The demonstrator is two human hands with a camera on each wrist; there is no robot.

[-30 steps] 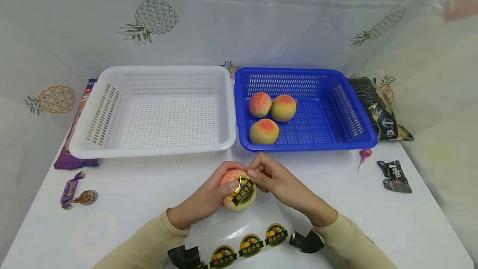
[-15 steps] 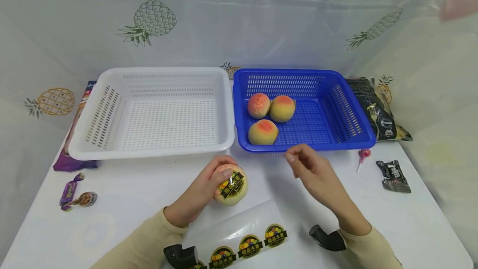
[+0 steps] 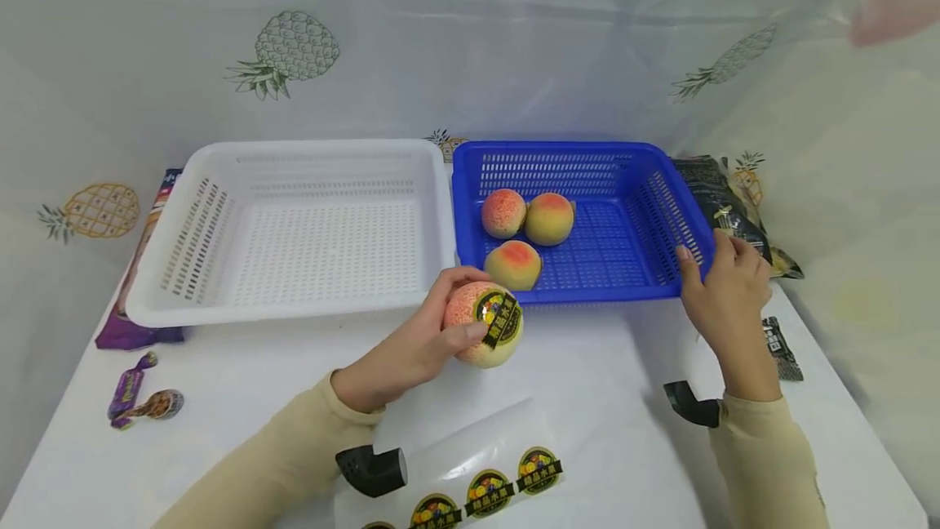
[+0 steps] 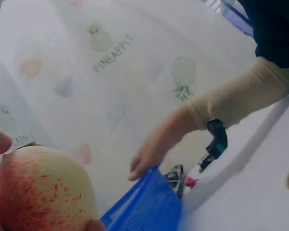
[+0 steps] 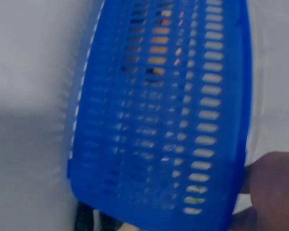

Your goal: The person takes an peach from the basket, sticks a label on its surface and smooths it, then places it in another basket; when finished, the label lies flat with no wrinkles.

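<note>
My left hand holds a pink and cream peach above the table, in front of the baskets. Its thumb lies at the edge of a round black-and-gold fruit sticker on the peach. In the left wrist view the peach shows its red-streaked side. My right hand grips the right rim of the blue basket, thumb on the inner side and fingers outside. Three peaches lie in this basket, at its left. The right wrist view shows the blue slotted wall with fingers at its rim.
A white basket stands left of the blue one. A glossy sheet of stickers lies at the front. Wrapped candies are at left, a black wrapped snack at right. Snack bags flank the baskets.
My right hand has left the peach and moved right to the blue basket's rim, whose right end has shifted left. My left hand has lifted the stickered peach slightly toward the baskets.
</note>
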